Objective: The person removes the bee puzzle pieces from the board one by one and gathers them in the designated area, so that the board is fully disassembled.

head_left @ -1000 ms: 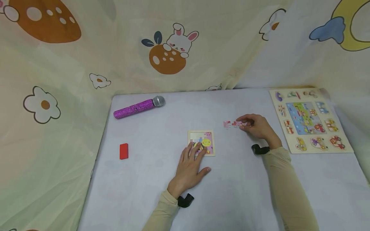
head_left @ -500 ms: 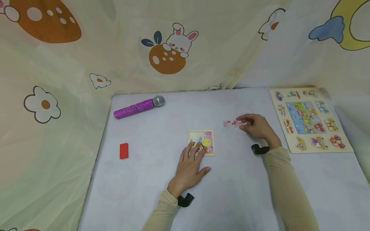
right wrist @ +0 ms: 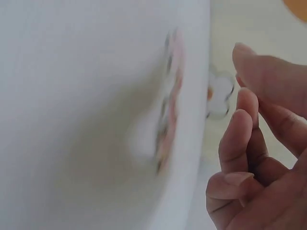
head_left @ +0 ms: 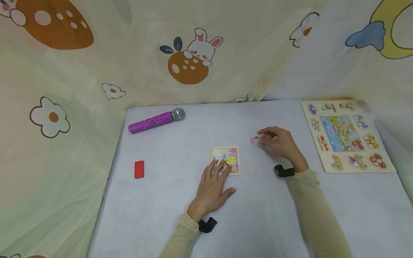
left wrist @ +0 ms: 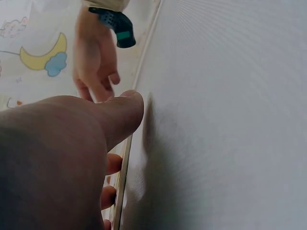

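Shifted slightly toward nine o'clock since the earlier frame, my right hand (head_left: 280,143) has its thumb and fingers bent near the pink puzzle pieces (head_left: 254,140), though I cannot tell whether they pinch one. Those pieces lie at two o'clock from the framed puzzle (head_left: 220,152), where my left hand (head_left: 210,189) rests, fingers extended, while a purple microphone (head_left: 151,122) lies at the puzzle's ten o'clock.

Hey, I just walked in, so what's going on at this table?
Someone's left hand rests on a small framed puzzle, whose upper-left part looks unfilled. The right hand hovers by loose pink pieces on the table, holding nothing that I can see. A purple microphone and a red block lie off to the left, untouched.
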Tool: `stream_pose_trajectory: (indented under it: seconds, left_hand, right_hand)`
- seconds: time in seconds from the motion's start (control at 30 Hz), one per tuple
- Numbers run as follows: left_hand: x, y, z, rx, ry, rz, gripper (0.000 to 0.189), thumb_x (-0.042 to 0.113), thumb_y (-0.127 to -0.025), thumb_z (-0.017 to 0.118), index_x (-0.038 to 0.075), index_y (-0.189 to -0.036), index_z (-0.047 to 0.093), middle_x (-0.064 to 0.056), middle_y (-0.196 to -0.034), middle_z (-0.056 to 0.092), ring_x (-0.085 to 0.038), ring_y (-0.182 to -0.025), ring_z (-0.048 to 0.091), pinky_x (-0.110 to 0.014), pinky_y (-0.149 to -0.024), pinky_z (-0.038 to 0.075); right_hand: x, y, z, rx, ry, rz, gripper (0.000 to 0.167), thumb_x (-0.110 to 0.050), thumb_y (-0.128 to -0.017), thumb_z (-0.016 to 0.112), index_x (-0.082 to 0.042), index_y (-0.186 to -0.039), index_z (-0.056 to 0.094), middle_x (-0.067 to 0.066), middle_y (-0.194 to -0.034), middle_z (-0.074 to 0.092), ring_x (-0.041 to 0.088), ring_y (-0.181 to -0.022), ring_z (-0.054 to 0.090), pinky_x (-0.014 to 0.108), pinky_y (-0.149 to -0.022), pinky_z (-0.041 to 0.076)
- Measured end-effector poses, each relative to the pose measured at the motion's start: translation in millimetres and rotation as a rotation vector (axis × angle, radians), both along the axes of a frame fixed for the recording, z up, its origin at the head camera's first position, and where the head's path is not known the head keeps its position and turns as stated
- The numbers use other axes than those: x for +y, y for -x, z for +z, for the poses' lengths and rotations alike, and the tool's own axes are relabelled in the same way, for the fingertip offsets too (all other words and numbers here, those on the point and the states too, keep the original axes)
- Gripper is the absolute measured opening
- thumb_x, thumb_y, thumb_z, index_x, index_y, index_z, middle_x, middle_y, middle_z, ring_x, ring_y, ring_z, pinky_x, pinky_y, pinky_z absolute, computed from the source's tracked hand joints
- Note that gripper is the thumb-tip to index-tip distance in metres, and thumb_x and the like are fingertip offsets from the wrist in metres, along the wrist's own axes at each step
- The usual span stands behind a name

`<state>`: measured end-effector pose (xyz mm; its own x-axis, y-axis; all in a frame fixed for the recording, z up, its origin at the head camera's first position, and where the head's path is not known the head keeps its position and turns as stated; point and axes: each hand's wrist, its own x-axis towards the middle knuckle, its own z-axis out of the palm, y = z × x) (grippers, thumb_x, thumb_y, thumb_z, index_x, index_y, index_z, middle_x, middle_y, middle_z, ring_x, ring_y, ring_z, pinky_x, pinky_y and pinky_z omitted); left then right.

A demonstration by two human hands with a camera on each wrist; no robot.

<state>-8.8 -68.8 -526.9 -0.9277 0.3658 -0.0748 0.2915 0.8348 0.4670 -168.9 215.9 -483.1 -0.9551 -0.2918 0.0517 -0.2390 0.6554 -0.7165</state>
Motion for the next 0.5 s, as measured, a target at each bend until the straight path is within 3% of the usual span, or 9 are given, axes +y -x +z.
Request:
stream_pose_trajectory:
  seconds: [0.17,0.3,0.5]
  left_hand:
    - [-0.7,-0.5,-0.7,0.016,0.002,-0.005,0.074,0.053,-0.103,0.063,0.021,-0.165,0.037,-0.010,-0.174,0.026,-0.037,-0.165,0.007,-0.058,-0.131,0.013]
    - [-1.2,-0.3,-0.7,0.028,0.014,-0.009,0.073,0.054,-0.103,0.062,0.022,-0.164,0.038,-0.010,-0.174,0.027,-0.036,-0.165,0.008,-0.057,-0.131,0.014]
    - [-1.5,-0.6,-0.3,0.032,0.023,-0.011,0.072,0.054,-0.104,0.062,0.021,-0.163,0.039,-0.010,-0.174,0.027,-0.036,-0.165,0.009,-0.056,-0.131,0.014]
  right_hand:
    - [-32.8,-8.2,3.3,0.039,0.007,0.124,0.021,-0.008,-0.090,0.084,-0.003,-0.111,0.079,0.011,-0.096,0.075,0.024,-0.085,0.065,0.033,-0.077,0.052]
    - [-54.3,-12.2,-1.2,0.027,-0.064,0.219,0.024,-0.011,-0.088,0.087,-0.003,-0.109,0.079,0.010,-0.096,0.074,0.024,-0.086,0.065,0.038,-0.079,0.052]
    - [-71.4,-16.4,-8.1,-0.014,-0.139,0.251,0.026,-0.017,-0.087,0.089,-0.006,-0.108,0.079,0.008,-0.094,0.073,0.023,-0.087,0.063,0.037,-0.080,0.049]
